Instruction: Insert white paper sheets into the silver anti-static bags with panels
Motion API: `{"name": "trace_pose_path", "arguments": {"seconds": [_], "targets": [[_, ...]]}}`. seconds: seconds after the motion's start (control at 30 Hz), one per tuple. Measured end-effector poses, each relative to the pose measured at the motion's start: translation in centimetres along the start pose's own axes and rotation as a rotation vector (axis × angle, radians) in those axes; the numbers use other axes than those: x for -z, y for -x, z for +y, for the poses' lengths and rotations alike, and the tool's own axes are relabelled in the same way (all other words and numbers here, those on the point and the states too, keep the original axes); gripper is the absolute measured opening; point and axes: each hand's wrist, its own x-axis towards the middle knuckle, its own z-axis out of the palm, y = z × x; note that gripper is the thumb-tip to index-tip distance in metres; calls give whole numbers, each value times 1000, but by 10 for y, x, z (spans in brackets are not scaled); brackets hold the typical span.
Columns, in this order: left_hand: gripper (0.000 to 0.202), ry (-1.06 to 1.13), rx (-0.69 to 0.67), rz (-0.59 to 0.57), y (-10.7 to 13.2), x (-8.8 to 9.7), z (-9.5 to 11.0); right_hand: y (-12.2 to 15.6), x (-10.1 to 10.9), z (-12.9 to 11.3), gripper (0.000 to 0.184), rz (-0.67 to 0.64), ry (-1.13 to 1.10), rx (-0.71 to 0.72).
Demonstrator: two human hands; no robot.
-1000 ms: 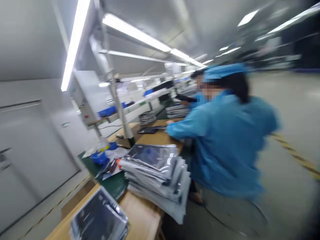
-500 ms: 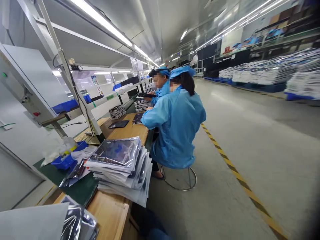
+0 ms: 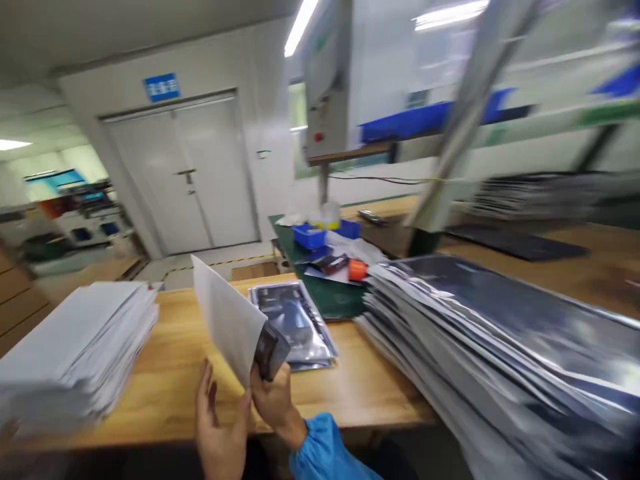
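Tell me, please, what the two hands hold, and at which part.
The right hand grips a white paper sheet at its lower corner, together with a small dark object. The left hand touches the sheet's lower edge.

Paper, foil and wood on our bench

We are holding a matt white paper sheet [image 3: 227,320] over the smooth, pale wooden table [image 3: 165,373]; glossy silvery plastic bags [image 3: 505,347] are shining beside matt paper envelopes [image 3: 75,353] and a green mat [image 3: 330,297].

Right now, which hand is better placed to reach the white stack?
Left, probably. The left hand is open and on the side of the white stack; the right hand grips the sheet and a dark item.
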Motion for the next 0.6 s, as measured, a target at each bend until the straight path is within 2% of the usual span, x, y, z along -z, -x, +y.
{"name": "trace_pose_path", "arguments": {"seconds": [0.1,0.2,0.27,0.4,0.47,0.6], "targets": [[58,-85,-189,117,-16,1,22,5,-6,6,27,-151,-77,119],[45,-207,-381,229,-39,1,38,14,-10,9,22,-239,-47,144],[35,-243,-471,257,-54,4,43,19,-12,11,23,-272,-26,158],[18,-257,-586,267,-73,13,54,25,-11,17,23,-281,7,210],[15,-262,-613,266,-78,17,62,26,-10,21,22,-287,22,225],[17,-279,-716,128,-71,20,80,28,-12,32,22,-352,-12,201]]}}
